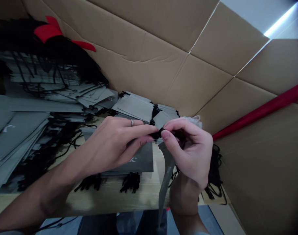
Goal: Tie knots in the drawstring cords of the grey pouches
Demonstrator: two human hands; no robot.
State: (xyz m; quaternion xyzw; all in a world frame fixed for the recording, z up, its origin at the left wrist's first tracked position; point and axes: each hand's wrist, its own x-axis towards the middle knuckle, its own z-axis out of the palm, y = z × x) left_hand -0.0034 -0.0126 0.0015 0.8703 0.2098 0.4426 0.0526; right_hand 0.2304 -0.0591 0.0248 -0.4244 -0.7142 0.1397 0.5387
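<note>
My left hand (114,143), with a ring on one finger, pinches a small black cord piece (158,133) at its fingertips. My right hand (190,150) meets it there, its thumb and fingers also pinched on the same black cord, with clear plastic wrap (195,120) bunched behind its fingers. A strip of clear plastic (165,182) hangs down below my right hand. Under both hands lies a grey paper bag (141,160) on a wooden table (136,195), with black cord handles (130,182) sticking out at its near edge.
Stacks of flat grey paper bags (19,130) with black cords fill the left side and back (136,106). Brown cardboard sheets (163,49) wall in the back and right. A red bar (261,111) runs diagonally at right. Loose black cords (215,176) lie by my right wrist.
</note>
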